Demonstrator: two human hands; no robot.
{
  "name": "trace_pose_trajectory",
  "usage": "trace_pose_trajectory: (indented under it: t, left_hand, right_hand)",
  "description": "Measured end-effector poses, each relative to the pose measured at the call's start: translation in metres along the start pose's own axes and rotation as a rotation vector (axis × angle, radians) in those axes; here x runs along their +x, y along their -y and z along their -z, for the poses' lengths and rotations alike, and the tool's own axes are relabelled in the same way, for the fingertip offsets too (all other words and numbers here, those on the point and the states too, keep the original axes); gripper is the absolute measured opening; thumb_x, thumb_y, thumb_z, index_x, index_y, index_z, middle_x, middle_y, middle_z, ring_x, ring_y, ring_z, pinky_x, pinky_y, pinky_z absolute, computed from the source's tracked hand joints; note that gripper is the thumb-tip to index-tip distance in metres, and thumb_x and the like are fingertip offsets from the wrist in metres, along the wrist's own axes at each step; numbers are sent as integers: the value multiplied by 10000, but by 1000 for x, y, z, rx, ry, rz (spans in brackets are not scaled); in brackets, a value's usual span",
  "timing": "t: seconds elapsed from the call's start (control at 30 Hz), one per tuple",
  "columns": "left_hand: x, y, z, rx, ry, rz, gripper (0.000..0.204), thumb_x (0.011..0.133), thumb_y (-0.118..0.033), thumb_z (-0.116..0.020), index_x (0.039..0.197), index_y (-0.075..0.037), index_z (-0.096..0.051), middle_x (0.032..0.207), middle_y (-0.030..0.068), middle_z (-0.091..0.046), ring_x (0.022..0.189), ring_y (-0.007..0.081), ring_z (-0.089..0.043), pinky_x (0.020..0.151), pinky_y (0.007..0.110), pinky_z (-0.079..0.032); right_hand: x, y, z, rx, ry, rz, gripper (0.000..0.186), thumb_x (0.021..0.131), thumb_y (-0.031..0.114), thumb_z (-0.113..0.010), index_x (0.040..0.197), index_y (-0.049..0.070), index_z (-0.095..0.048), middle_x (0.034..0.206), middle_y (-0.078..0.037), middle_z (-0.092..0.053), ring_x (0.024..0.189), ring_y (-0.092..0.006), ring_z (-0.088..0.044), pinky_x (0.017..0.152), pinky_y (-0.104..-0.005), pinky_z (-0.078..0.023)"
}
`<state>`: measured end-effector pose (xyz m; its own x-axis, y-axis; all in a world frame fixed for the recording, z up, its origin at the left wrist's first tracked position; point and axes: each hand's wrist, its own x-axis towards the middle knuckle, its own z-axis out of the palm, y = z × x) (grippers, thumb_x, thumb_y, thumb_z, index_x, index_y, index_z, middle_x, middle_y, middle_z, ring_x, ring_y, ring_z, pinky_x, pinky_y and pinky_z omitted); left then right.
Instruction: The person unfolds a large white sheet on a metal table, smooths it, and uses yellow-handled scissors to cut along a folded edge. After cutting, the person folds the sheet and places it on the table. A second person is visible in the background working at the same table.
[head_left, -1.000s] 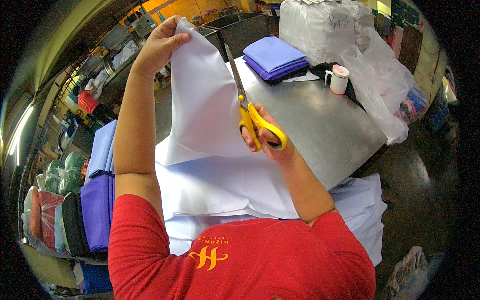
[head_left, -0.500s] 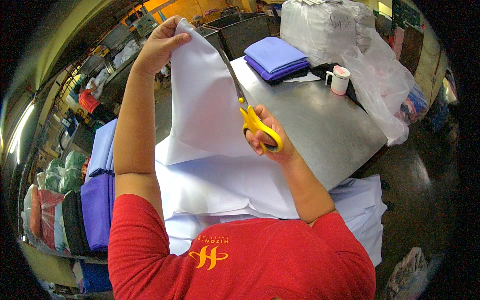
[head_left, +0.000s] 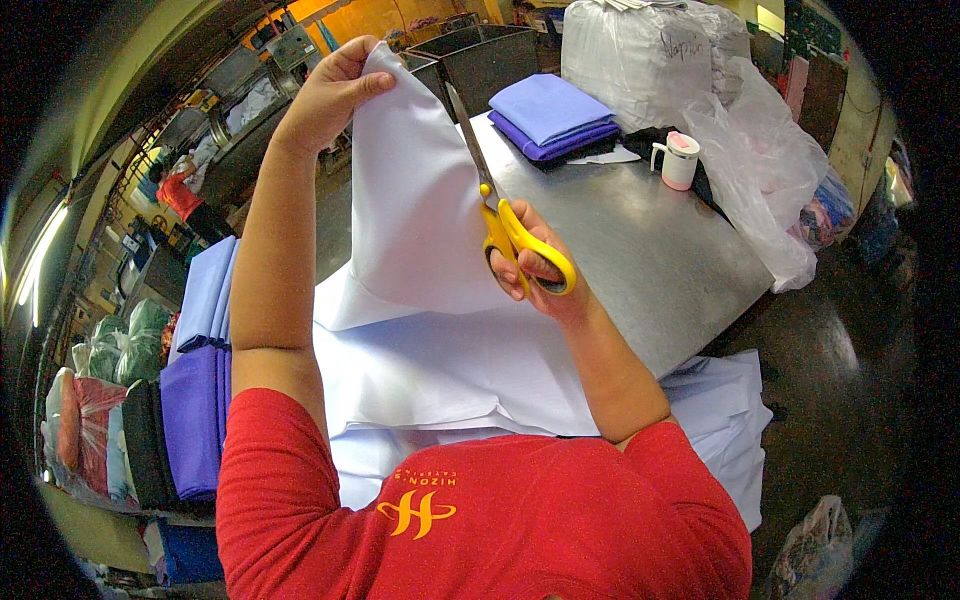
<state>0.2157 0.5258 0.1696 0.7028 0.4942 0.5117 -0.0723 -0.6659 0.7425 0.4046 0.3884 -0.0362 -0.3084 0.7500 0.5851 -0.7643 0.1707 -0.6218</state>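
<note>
My left hand (head_left: 338,92) is raised at the upper left, pinching the top corner of a white cloth (head_left: 415,215) between thumb and fingers. The cloth hangs from there in a taut fold down to the table. In my right hand (head_left: 535,265) is a pair of yellow-handled scissors (head_left: 508,240), with fingers through the loops. Their blades point up and away along the cloth's right edge. Whether the blades bite into the cloth I cannot tell. More white fabric (head_left: 450,375) lies spread on the table in front of my body.
On the metal table (head_left: 670,275) stand folded blue and purple cloths (head_left: 553,115), a white mug (head_left: 676,161) and a large plastic-wrapped white bundle (head_left: 640,65). Folded purple cloths (head_left: 192,420) and bagged textiles (head_left: 95,430) are stacked at left. A person in red (head_left: 180,195) works far left.
My left hand has shifted slightly right with the cloth corner. The scissors' handles have spread and the blades have tilted a little further left.
</note>
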Motion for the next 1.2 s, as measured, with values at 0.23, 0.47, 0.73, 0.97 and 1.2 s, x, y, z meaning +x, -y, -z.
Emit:
trace_pose_trajectory:
  t: [0.23,0.47,0.73,0.97,1.2]
  left_hand:
    - [-1,2,-2,-52,-2,24,214,774,-202,-721,889,-100,-572,824,-22,-593,759,72,-558,719,231,-468]
    - [-4,1,-13,-41,75,39,196,781,-169,-714,896,-94,-575,813,-20,-594,767,74,-563,730,231,-469]
    - [-6,5,-12,-52,55,48,199,781,-174,-713,900,-91,-576,818,-18,-599,765,71,-563,729,230,-468]
    - [-7,4,-14,-55,78,27,203,781,-176,-713,906,-93,-577,831,-20,-600,772,71,-562,731,227,-465]
    - [-9,3,-20,-18,76,47,205,784,-190,-710,893,-94,-565,818,-25,-590,774,70,-556,737,225,-457]
  right_hand:
    - [-3,0,1,-97,-27,-51,594,728,362,-742,1125,135,-364,702,-32,-499,497,-78,-453,407,-186,-366]
    - [1,1,-5,-75,-21,-10,699,677,499,-743,1153,145,-374,693,-31,-497,556,-85,-462,438,-180,-369]
    - [0,1,-3,-52,12,-20,660,703,483,-727,1126,133,-361,703,-18,-483,546,-68,-452,430,-172,-350]
    - [-2,-5,-2,-37,-64,-33,632,695,363,-773,1147,150,-385,653,-13,-460,519,-65,-456,389,-145,-392]
    - [2,-3,-4,-51,-13,23,694,693,467,-744,1180,133,-379,662,-23,-462,512,-77,-423,402,-163,-359]
